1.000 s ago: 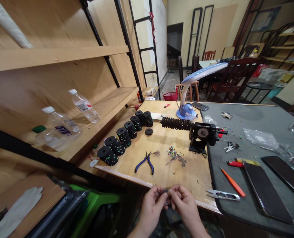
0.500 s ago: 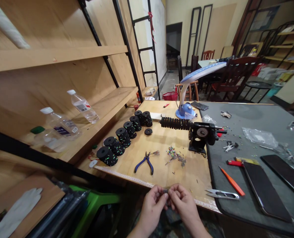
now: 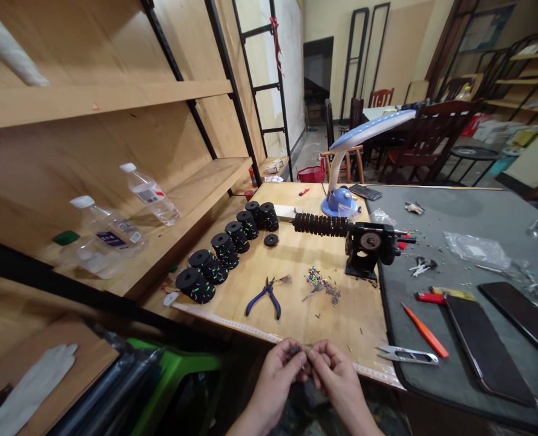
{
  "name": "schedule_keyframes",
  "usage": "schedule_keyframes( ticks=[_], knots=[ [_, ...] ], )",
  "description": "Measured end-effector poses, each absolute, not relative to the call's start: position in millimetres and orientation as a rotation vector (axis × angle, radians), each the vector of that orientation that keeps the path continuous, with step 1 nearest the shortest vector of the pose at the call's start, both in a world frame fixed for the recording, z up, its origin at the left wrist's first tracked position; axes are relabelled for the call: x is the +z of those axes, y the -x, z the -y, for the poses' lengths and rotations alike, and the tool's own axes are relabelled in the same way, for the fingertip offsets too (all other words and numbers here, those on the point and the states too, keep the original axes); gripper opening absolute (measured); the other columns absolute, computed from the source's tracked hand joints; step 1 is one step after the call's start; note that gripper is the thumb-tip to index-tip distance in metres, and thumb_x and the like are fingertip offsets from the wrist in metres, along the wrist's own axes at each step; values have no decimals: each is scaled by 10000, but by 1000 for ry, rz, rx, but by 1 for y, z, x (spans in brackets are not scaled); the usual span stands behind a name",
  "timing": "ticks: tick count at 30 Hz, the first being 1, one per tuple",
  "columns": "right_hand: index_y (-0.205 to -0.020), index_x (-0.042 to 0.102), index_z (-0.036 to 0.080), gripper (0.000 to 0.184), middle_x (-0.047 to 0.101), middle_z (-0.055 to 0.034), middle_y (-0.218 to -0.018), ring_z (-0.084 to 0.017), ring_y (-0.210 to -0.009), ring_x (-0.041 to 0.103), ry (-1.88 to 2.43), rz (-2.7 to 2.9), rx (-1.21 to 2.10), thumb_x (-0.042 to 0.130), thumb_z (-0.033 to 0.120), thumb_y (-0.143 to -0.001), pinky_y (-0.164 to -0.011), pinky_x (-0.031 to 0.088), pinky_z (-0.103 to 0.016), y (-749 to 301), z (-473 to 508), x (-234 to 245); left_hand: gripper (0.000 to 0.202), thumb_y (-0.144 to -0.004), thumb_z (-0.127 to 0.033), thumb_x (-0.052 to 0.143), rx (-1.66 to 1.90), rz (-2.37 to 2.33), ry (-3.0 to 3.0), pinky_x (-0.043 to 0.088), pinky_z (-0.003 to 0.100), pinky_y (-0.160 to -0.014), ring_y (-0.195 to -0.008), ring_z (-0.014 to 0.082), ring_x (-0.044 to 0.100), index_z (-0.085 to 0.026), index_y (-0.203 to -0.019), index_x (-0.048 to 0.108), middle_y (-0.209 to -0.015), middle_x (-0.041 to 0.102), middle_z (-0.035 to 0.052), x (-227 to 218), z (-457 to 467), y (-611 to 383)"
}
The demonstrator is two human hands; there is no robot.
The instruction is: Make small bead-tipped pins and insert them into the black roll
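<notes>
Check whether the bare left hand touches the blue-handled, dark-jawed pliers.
Apart: head view shows tan wooden tabletop between the left hand and the pliers.

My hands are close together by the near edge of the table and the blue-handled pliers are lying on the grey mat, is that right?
Not quite: in the head view, the blue-handled pliers lie on the wood, left of the grey mat. Your left hand and right hand are indeed close together by the table's near edge.
</notes>
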State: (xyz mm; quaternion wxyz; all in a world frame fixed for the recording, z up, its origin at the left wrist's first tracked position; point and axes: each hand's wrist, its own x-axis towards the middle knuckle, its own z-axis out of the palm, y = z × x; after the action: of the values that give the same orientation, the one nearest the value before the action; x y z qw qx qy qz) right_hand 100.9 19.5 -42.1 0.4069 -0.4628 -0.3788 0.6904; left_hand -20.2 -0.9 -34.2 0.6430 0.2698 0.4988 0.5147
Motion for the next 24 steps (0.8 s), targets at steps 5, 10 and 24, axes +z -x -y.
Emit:
schedule_keyframes(
  ticks=[5, 10, 24],
  knots=[
    [-621, 488, 202, 524, 397, 115, -356, -38, -318, 234, 1186, 977, 1820, 671, 693, -601, -354, 142, -183, -102, -14, -38, 330, -635, -393, 798, 1179, -1167, -547, 379, 199, -533, -610, 109, 533, -133, -740, 625, -679, 613, 3, -34, 0, 21],
    [-606, 467, 209, 518, 377, 118, -336, -38, -313, 228, 1229, 996, 1855, 653, 692, -601, -361, 143, -187, -101, -12, -34, 337, -615, -393, 807, 1172, -1162, -494, 372, 203, -542, -608, 109, 527, -141, -735, 619, -670, 597, -9, -35, 1, 21],
    [-594, 479, 204, 440, 387, 117, -315, -36, -304, 231, 1268, 1045, 1856, 648, 606, -653, -362, 151, -188, -99, -12, -36, 331, -626, -386, 806, 1177, -1151, -489, 356, 198, -522, -588, 96, 504, -133, -735, 621, -659, 577, -18, -38, 2, 22]
  ],
)
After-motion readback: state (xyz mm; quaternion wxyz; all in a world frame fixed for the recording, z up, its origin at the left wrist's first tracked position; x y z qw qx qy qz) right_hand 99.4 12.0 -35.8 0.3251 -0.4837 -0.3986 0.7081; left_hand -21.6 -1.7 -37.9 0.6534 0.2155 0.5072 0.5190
